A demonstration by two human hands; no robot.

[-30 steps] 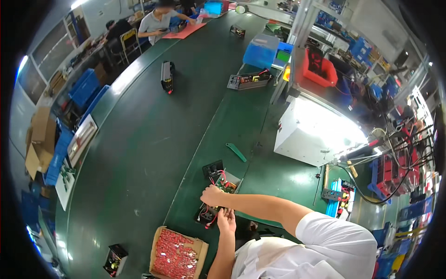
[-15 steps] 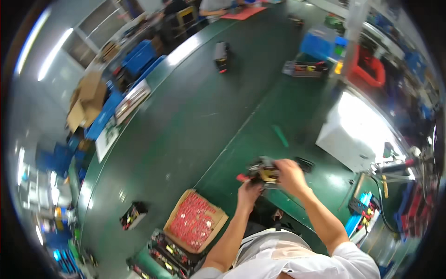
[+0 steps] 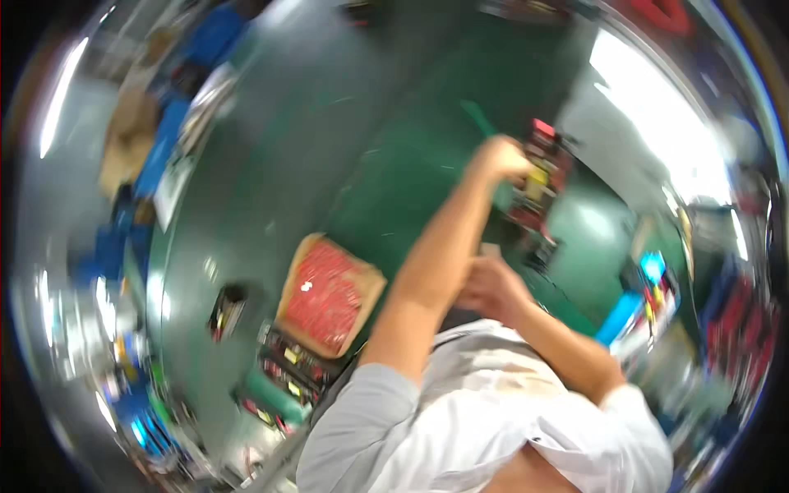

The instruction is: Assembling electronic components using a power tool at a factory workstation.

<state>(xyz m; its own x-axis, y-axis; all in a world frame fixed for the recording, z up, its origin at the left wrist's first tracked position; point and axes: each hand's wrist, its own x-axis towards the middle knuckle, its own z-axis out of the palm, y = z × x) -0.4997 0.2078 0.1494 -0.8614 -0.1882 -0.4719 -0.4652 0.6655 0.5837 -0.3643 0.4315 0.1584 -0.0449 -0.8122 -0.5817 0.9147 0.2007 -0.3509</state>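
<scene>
My left hand [image 3: 503,158] reaches far forward, its fingers closed at the left side of a dark boxy assembly [image 3: 538,177] with red and yellow parts. Motion blur hides the assembly's finer details. Close to my body, my right hand [image 3: 495,287] is bent inward beside my left forearm. Its fingers are smeared, and I cannot make out whether anything is in them. A small dark part [image 3: 542,251] lies on the green table just below the assembly.
At the left, a cardboard tray [image 3: 374,287] holds many small red pieces. Dark assemblies [image 3: 288,366] are grouped beside it, and another assembly [image 3: 227,312] sits farther left. A green strip [image 3: 478,117] lies ahead. A white box [image 3: 604,123] stands at the right, beyond some tools [image 3: 657,287].
The assembly has moved forward and right, away from my body. My left hand has gone out with it, while my right hand has come off it and drawn back. The view has tilted downward.
</scene>
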